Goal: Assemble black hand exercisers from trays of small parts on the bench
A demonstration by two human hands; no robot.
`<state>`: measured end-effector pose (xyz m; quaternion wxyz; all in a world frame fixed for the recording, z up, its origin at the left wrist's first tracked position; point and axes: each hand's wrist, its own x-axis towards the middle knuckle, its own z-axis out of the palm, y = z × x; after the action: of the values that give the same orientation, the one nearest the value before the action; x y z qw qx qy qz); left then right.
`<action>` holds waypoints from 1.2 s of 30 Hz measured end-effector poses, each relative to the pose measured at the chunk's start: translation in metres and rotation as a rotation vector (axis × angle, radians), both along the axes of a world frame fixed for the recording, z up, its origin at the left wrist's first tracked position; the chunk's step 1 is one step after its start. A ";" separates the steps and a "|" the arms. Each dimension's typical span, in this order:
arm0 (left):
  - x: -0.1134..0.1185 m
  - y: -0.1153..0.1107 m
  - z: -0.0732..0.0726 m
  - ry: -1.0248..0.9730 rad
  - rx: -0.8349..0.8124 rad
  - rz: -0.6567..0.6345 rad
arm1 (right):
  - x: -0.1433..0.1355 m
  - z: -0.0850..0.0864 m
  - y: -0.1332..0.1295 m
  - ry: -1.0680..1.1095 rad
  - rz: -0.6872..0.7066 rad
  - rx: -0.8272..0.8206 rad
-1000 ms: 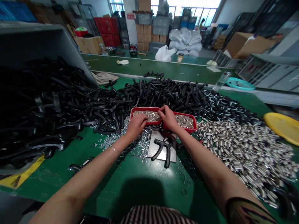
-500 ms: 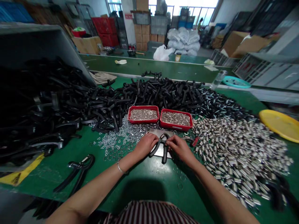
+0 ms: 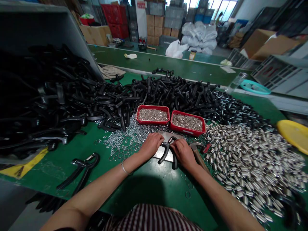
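A black hand grip [image 3: 165, 152] with two handles lies over a small metal plate [image 3: 156, 156] in front of me. My left hand [image 3: 151, 146] pinches its upper left part with the fingertips. On the other side, my right hand [image 3: 184, 153] has its fingers closed on the upper right part, near the spring. Behind the plate stand two red trays, the left one [image 3: 153, 122] and the right one [image 3: 187, 131], both filled with small metal pieces. A hammer [image 3: 200, 159] lies beside my right hand, its handle partly behind my forearm.
Black handles [image 3: 168, 93] are heaped across the back and left. Metal springs [image 3: 252, 160] cover the right side, washers [image 3: 125, 138] the left middle. Another black hand grip [image 3: 84, 166] lies at front left. A yellow lid [image 3: 295, 134] sits at far right.
The view has shifted, so the trays and heaps appear further right. The hand grip has turned slightly between my hands, and more of the hammer's handle shows.
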<state>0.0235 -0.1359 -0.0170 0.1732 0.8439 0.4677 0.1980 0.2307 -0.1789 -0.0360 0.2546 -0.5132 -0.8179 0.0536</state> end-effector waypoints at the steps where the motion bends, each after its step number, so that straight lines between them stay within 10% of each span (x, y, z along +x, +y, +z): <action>1: 0.001 0.002 0.000 -0.006 0.000 0.003 | -0.001 0.000 0.000 -0.030 -0.016 0.018; 13: 0.046 0.040 0.005 0.024 0.022 -0.091 | 0.003 0.000 0.001 -0.154 0.034 0.028; 36: 0.063 0.042 -0.001 0.172 0.071 -0.230 | -0.004 0.014 -0.003 -0.318 -0.031 -0.043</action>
<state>0.0860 -0.0940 -0.0176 0.1240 0.9114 0.3737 0.1200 0.2270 -0.1824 -0.0217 0.1118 -0.5331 -0.8385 -0.0145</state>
